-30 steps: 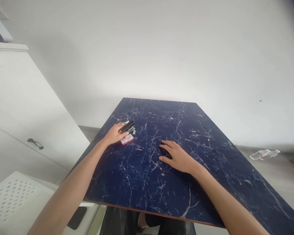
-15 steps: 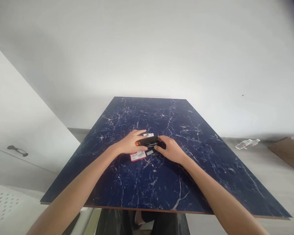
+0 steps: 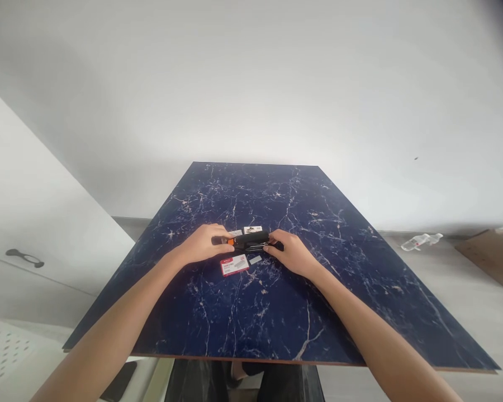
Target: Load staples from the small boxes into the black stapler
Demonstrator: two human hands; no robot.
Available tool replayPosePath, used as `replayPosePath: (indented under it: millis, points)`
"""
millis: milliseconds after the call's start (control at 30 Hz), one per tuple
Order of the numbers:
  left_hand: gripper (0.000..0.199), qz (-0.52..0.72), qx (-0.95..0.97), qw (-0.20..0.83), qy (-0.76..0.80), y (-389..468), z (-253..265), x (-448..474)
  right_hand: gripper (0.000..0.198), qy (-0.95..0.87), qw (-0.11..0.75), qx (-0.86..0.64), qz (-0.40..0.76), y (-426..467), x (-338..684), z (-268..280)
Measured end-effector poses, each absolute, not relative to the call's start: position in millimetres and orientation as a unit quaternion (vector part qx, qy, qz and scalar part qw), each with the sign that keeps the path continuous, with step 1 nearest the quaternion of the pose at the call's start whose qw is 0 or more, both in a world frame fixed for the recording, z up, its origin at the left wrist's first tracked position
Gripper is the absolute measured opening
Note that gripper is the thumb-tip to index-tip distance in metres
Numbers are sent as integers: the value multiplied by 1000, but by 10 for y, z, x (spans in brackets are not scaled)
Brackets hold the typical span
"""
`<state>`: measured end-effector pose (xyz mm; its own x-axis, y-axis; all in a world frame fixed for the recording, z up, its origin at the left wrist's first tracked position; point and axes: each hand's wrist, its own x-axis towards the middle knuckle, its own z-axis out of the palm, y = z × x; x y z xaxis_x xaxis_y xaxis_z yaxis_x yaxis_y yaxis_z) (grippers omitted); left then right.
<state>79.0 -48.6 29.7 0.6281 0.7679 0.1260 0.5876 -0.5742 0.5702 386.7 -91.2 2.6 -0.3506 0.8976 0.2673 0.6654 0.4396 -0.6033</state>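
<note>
A black stapler [image 3: 251, 240] with an orange end lies across the middle of the dark blue marble table [image 3: 276, 312]. My left hand [image 3: 203, 243] grips its orange left end, and my right hand [image 3: 291, 252] holds its right end. Just in front of the stapler lies a small red and white staple box [image 3: 233, 264], with a small grey strip of staples [image 3: 255, 259] beside it. Behind the stapler a small white box [image 3: 252, 229] rests on the table.
A white cabinet [image 3: 29, 223] with a dark handle [image 3: 24, 257] stands at the left. On the floor at the right lie a plastic bottle [image 3: 421, 241] and a piece of brown cardboard [image 3: 488, 249]. A dark phone [image 3: 118, 381] sits on a white surface at lower left.
My left hand carried the stapler from the table's left side to the middle. My right hand came up and took its other end. The left hand slid back to the orange end.
</note>
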Motion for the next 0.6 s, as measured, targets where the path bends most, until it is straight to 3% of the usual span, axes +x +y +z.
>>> replayPosePath:
  millis: [200,500,600]
  points:
    - [34,174,853,316,377,-394,237,702,14,-820,266,-476,172,-914,3886,50]
    - [39,167,842,312,406,-388,219,692,23,-833,171,-503,155,-874,4287,257]
    - [39,171,844,306,407,-400,216,695,22,-821,184,-520,148,-916,4335,338]
